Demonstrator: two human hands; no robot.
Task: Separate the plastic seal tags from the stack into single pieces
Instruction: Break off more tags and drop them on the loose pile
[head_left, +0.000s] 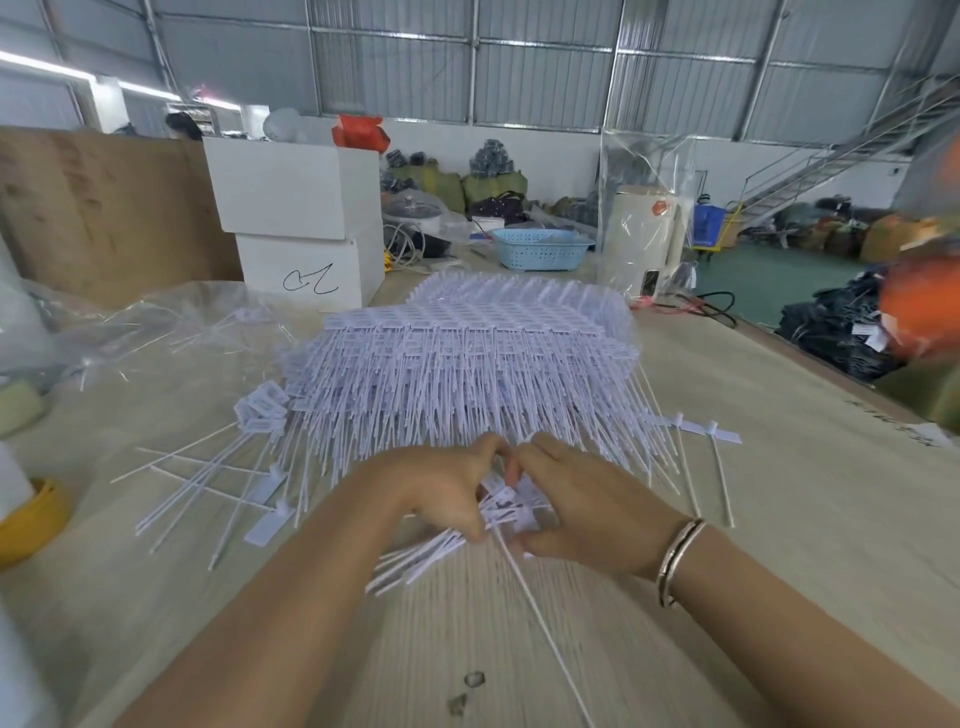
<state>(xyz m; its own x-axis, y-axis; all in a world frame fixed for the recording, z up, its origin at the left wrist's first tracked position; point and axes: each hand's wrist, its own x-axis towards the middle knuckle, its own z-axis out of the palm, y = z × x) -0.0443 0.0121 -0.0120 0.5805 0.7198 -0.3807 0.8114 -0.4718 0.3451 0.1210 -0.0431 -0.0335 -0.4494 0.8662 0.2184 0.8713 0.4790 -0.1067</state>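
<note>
White seal tags (506, 506) pinched between curled left hand (447, 491) and right hand (582, 506).

Bare forearms, no sleeves in view.
The right wrist wears two thin metal bangles (678, 562), silver-toned with dark edges.

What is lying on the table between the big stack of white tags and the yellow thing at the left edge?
In the head view, loose single seal tags lie scattered between the stack and the yellow object, crossing one another.
</note>
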